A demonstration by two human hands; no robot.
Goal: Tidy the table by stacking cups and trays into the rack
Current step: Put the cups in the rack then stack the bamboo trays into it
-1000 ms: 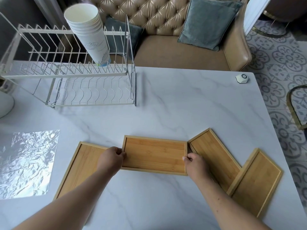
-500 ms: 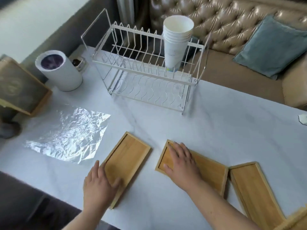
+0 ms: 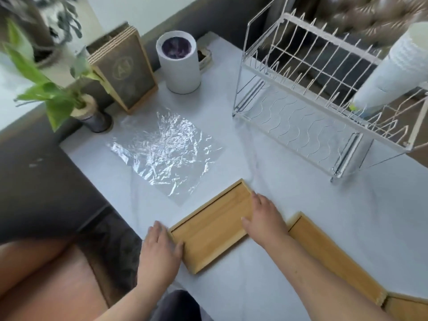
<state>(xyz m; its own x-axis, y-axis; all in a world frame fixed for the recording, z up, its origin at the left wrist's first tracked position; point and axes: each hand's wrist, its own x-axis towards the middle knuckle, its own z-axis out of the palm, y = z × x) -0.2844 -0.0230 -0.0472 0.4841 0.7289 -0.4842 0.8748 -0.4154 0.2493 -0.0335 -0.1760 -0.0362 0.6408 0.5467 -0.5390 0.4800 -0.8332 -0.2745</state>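
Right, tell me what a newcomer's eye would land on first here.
Front and centre, the left hand and right hand rest on opposite ends of a bamboo tray lying flat on the white table. At the far right stands a white wire rack holding a tall stack of paper cups. Left of the rack, a crinkled sheet of foil gleams on the tabletop.

Steadies a bamboo tray [image 3: 208, 232] on the white table [image 3: 289, 181]: left hand [image 3: 159, 251] against its near end, thumb over the rim; right hand [image 3: 264, 218] flat on its far end. Beyond, crumpled foil [image 3: 162, 151] and a wire rack [image 3: 301, 92] holding stacked paper cups [image 3: 389, 72].
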